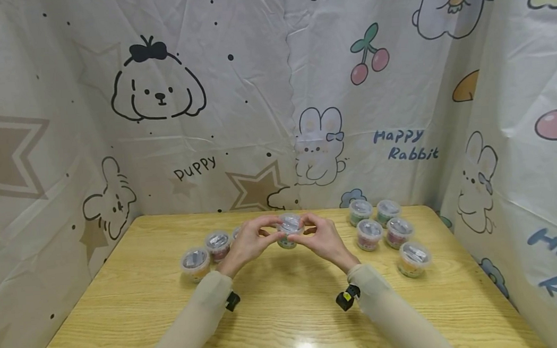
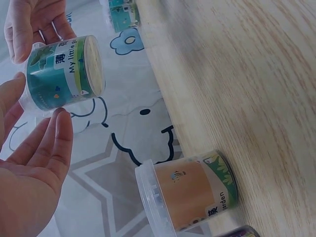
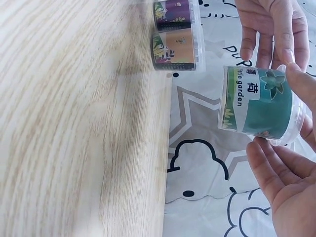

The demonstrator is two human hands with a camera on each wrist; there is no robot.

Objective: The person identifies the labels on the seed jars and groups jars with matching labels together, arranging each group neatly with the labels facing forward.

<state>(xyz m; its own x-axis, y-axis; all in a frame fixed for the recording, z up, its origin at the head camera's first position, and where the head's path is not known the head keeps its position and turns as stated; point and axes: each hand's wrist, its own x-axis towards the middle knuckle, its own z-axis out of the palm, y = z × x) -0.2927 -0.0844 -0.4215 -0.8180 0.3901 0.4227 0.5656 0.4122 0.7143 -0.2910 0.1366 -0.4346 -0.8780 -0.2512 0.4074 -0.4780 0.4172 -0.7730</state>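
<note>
Between both hands is a small clear plastic tub (image 1: 289, 225) with a lid and a teal label. It is held upright above the table, toward the back. My left hand (image 1: 254, 239) pinches its left side near the lid with thumb and fingers. From the other side, my right hand (image 1: 321, 236) grips the same rim. In the left wrist view the teal-labelled tub (image 2: 61, 71) shows its pale bottom, clear of the tabletop. The right wrist view shows a green plant picture on the tub's label (image 3: 256, 103) and fingertips at its lid.
Left of the hands stand an orange-labelled tub (image 1: 195, 264), a purple-labelled tub (image 1: 218, 245) and one partly hidden behind the left hand. Several lidded tubs (image 1: 370, 235) stand at the right on the wooden table (image 1: 287, 312). A printed cloth (image 1: 256, 117) hangs behind and at both sides.
</note>
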